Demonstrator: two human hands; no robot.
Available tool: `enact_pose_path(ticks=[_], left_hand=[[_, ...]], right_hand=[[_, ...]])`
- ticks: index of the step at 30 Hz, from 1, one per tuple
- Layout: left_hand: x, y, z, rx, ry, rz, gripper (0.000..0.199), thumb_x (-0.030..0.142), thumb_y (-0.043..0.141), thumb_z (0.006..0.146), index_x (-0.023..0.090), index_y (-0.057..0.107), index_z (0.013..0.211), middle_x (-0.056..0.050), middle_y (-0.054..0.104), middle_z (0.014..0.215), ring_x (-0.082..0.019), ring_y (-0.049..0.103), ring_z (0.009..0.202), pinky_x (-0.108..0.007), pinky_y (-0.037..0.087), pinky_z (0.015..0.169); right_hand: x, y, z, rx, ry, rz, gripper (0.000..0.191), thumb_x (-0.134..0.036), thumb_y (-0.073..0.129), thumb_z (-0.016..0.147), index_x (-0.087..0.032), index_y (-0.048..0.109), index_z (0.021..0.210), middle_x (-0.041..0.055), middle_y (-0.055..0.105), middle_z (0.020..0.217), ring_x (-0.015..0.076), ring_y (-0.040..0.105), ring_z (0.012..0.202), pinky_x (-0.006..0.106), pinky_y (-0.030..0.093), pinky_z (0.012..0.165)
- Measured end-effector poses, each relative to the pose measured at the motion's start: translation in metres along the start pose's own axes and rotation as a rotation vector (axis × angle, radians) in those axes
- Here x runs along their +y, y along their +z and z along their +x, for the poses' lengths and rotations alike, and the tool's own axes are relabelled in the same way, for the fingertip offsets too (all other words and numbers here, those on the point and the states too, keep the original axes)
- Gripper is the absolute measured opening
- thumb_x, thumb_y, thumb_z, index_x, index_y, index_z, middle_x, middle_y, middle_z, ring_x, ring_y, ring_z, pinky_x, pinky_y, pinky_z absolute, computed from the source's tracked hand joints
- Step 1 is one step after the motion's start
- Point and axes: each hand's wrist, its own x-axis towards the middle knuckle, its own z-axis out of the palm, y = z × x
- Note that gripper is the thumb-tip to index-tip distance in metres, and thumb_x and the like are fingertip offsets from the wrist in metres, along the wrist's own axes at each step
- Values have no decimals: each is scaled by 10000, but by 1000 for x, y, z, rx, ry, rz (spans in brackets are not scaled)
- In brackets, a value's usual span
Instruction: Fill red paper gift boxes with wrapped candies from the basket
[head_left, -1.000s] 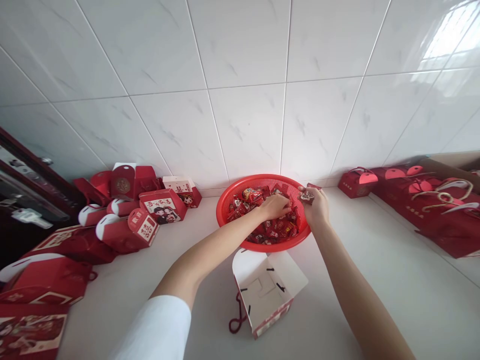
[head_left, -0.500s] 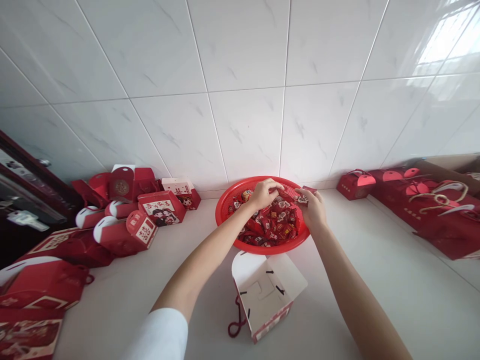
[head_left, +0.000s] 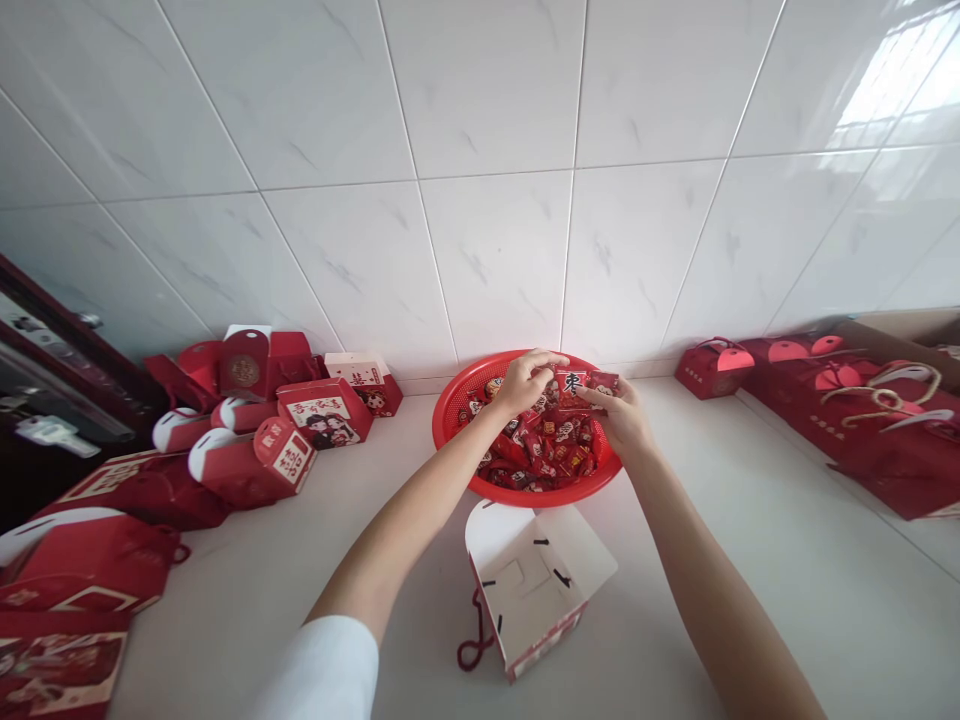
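Observation:
Over a red plastic basket [head_left: 450, 440] of red-wrapped sweets [head_left: 544, 455], both my hands are raised. My right hand [head_left: 626, 415] is closed on a red candy packet [head_left: 568, 388] with a large dark character on its front. Another red wrapper [head_left: 602, 381] shows behind its thumb. My left hand [head_left: 525, 382] is closed, its fingertips pinching at the left edge of the same packet. Just in front of the basket stands a white-lined gift box [head_left: 529, 600] with its flaps up and nothing inside. A dark red cord loop [head_left: 472, 652] hangs from its left side.
Several red gift boxes [head_left: 251, 465] crowd the left side of the white counter [head_left: 405, 640]. At the right are a small red box [head_left: 714, 368], red bags [head_left: 840, 410] with rope handles and a cardboard box [head_left: 892, 328]. A tiled wall [head_left: 495, 270] rises behind the basket.
The packet between my hands has turned so its front with the large character faces me. My right hand has shifted slightly, and the box in front has stayed put.

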Motion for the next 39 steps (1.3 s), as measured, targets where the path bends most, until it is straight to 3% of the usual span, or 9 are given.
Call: enact_pose_path(ticks=[5,11,14,18,24,29,33,39], left_hand=[[0,-4,2,-127,-180,-79,214,279,632,885,152,773,983,-80,781,986,-211,702,976,-372,541,937],[-5,-1,3,-133,-222,-37,233,232,642,869,144,746,1058,-101,775,1077,-202,711,961,-365,551,921],[-5,-3,3,-141,-270,131,231,245,577,910,155,740,1047,-92,767,1102,-212,706,996,-356,541,928],[-5,-13,2,-185,-376,474,273,217,488,931,176,749,997,-74,764,1112,-243,695,1044,-369,524,940],[-6,-29,-5,-410,-399,747,318,104,553,825,226,752,1040,-65,747,1194,-258,681,1125,-334,511,948],[-5,-20,-6,-553,-358,828,509,139,691,738,250,659,1233,-114,648,1364,-351,564,1305,-456,424,1081],[-7,-7,-2,-593,-364,829,593,202,737,711,211,590,1286,-158,644,1329,-373,561,1283,-454,453,1032],[-10,-12,-2,-597,-412,738,206,294,726,745,227,693,937,-66,742,1025,-294,678,1032,-349,509,884]], right_hand=[[3,-1,0,-41,-30,-9,410,-201,922,439,-196,673,765,-10,733,690,184,683,624,321,594,612],[6,-1,2,31,-43,-25,390,-190,896,448,-184,648,750,0,722,696,168,672,630,289,569,599],[6,-1,4,144,-96,-4,314,-203,847,499,-209,603,697,-36,687,672,139,637,620,249,536,555],[3,0,4,200,-81,29,220,-209,777,556,-221,595,679,-41,659,657,129,608,599,246,529,530],[-1,3,2,207,-35,32,209,-184,748,579,-219,562,670,-7,713,705,139,612,585,255,528,516],[1,2,4,198,-40,34,179,-178,728,565,-214,591,674,-4,717,712,122,594,567,230,508,491],[2,1,5,203,-47,33,150,-193,716,580,-210,601,674,-2,720,716,120,593,572,227,508,498],[1,0,6,192,-50,17,140,-196,704,558,-218,592,641,-7,726,719,133,599,580,238,511,496]])
